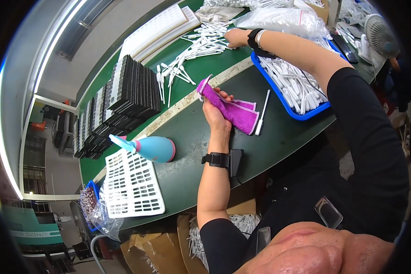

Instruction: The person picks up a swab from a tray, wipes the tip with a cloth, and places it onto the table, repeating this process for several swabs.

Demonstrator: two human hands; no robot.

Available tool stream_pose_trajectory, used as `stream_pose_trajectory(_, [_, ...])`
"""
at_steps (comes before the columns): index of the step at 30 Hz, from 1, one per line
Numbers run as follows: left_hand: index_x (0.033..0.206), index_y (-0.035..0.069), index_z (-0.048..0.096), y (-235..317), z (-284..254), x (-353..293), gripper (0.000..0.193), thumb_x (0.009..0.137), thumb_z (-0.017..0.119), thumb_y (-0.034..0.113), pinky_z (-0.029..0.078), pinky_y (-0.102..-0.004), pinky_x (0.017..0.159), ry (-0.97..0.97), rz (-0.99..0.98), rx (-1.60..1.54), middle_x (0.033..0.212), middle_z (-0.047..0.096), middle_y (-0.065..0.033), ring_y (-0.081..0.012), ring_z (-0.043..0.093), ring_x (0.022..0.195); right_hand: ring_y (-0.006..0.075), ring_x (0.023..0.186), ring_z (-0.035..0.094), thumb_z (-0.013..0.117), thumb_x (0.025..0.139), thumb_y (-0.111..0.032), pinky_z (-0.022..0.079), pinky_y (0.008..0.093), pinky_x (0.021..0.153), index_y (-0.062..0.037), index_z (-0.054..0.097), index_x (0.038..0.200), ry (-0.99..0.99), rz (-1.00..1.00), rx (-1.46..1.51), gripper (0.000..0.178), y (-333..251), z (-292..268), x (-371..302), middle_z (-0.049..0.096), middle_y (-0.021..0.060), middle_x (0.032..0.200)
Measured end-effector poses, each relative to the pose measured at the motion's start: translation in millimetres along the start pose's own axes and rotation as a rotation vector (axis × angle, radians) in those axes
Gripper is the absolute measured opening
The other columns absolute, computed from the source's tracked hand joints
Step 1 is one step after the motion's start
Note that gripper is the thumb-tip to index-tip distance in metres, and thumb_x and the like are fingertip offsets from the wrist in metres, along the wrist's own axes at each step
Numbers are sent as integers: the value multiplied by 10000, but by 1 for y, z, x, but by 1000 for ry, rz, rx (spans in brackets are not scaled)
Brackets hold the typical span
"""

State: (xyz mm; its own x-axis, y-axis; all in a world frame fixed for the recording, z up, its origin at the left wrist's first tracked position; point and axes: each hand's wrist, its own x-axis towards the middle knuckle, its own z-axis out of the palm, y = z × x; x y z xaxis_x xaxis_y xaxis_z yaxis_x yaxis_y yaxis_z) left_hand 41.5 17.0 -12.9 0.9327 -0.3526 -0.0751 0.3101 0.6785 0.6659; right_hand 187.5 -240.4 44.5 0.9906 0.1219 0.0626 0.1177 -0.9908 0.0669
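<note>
I've got the purple cloth (237, 113) clasped in my left grip (217, 112) over the bench (187, 118), a loose white stick (261, 115) just beside it. My right grip (236, 39) is at the white stick pile (201, 49) beyond; from here I can't tell if it pinches any. Rightward sits a blue basket (301, 117) of sticks; leftward, a spray bottle (156, 149).

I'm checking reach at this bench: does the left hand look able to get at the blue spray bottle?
Probably yes: nothing visible stands between the left hand and the blue spray bottle, though the purple cloth that hand holds may interfere.
</note>
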Motion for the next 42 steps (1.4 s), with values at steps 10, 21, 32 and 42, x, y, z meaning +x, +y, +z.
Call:
stream_pose_trajectory(10, [937,55,536,-2,8,0,305,975,394,323,515,-389,765,5,-39,9,741,579,-71,-191,576,624,318,796,654,659,738,-171,524,411,615,25,604,895,-110,-122,-148,256,29,3,8,650,195,858])
stream_pose_trajectory(21, [936,43,537,10,-10,-1,340,977,409,355,526,-380,722,7,5,-47,744,588,-73,-184,575,615,74,578,495,511,943,-261,426,204,494,-20,591,952,-122,80,1380,254,-44,-128,-130,528,16,712])
stream_pose_trajectory(32, [931,62,541,3,-2,-2,331,974,401,359,525,-382,726,-5,3,-18,738,583,-63,-186,578,621,43,603,436,427,993,-210,401,198,535,-33,520,1083,105,184,2196,220,-161,-21,-245,465,-30,778])
stream_pose_trajectory(42, [968,49,540,5,9,-12,341,976,402,361,523,-360,739,8,40,64,787,603,-76,-182,596,670,45,608,437,414,995,-187,399,204,547,-32,513,1087,236,245,2165,206,-164,2,-233,477,-24,782])
